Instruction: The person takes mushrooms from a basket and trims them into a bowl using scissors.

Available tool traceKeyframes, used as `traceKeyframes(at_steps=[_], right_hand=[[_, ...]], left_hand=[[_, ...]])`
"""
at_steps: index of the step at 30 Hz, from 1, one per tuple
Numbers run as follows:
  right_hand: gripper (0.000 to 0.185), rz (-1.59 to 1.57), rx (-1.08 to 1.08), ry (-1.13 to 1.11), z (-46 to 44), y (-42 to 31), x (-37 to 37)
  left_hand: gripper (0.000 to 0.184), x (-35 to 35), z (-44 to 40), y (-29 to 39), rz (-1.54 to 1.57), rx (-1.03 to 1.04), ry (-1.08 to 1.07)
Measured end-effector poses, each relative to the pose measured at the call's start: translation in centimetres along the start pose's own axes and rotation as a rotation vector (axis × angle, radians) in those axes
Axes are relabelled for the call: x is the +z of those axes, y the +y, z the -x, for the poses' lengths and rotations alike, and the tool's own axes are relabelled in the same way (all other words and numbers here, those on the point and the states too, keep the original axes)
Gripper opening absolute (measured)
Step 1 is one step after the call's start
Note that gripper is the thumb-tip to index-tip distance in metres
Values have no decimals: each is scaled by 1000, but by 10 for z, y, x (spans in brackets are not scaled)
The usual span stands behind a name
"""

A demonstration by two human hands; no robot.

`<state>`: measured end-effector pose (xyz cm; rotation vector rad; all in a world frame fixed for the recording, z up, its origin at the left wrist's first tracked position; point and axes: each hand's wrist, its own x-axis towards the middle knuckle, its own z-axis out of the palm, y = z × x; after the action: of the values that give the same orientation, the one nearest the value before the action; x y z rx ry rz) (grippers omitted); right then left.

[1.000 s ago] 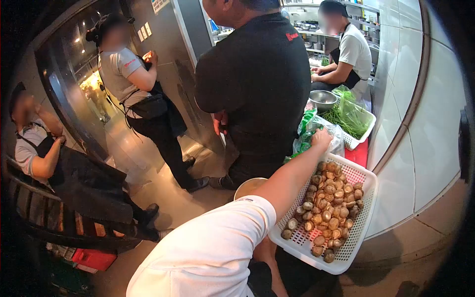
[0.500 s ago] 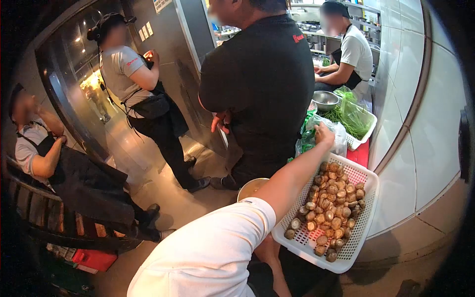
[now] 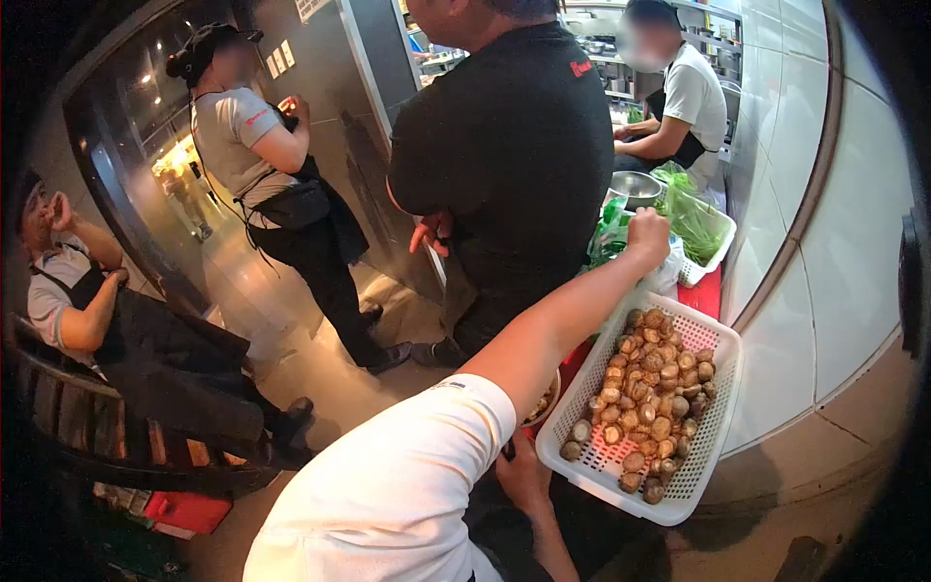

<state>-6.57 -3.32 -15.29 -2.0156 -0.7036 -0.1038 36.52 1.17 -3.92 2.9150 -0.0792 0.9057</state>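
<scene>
Person in black (image 3: 499,175): stands at 12 o'clock from view centre, beside the plastic bags, back turned. Risk: a bump to the outstretched forearm, from any step backward.

White basket (image 3: 693,466): lies at 4 o'clock, support under the near end hidden. Risk: tipping, from a knock to the rim or poor footing beneath.

White tray (image 3: 713,254) of greens (image 3: 693,231): sits between 2 and 3 o'clock, heaped high. Risk: spilled stalks, from a brush by the knuckles.

Plastic bags (image 3: 607,236): lie just past 2 o'clock, crumpled. Risk: snagging or tearing, from a hurried pull.

Metal bowl (image 3: 635,184): rests at 2 o'clock, near the bags. Risk: sliding, from a dragged bag.

Left hand (image 3: 648,234): hangs between 2 and 3 o'clock, bunched like a fist; cannot tell of anything pinched inside.

Right hand (image 3: 525,475): shows between 5 and 6 o'clock, partly hidden; cannot tell whether spread or gripping.

Mushrooms (image 3: 640,412): lie loose inside the basket. Risk: rolling out, from a tilt.
</scene>
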Motion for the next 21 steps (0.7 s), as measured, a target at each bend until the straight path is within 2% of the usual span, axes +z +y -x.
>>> traceKeyframes(at_steps=[1,3,5,9,10,13,15,18,21], right_hand=[[44,-44,3,14,2,7,7],[44,-129,9,45,7,19,20],[46,-93,65,-56,1,-1,-2],[52,-40,72,-105,-4,-19,-19],[52,-58,97,-114,-3,-17,-17],[48,-87,163,-121,-1,-11,-9],[44,-76,192,-106,-2,-15,-10],[43,-43,74,-75,-3,-10,-7],[40,-114,22,-4,-1,-9,-4]], left_hand=[[17,-2,1,-1,-29,84,5],[16,-3,-1,-2,8,121,43],[15,-11,-2,-3,46,132,45],[18,-25,0,-4,220,-166,138],[22,-27,3,-10,364,-189,149],[25,-22,17,-18,554,-187,400],[35,-25,29,-17,611,-252,361],[52,-14,50,-19,687,-311,328],[56,0,64,-17,645,-455,273]])
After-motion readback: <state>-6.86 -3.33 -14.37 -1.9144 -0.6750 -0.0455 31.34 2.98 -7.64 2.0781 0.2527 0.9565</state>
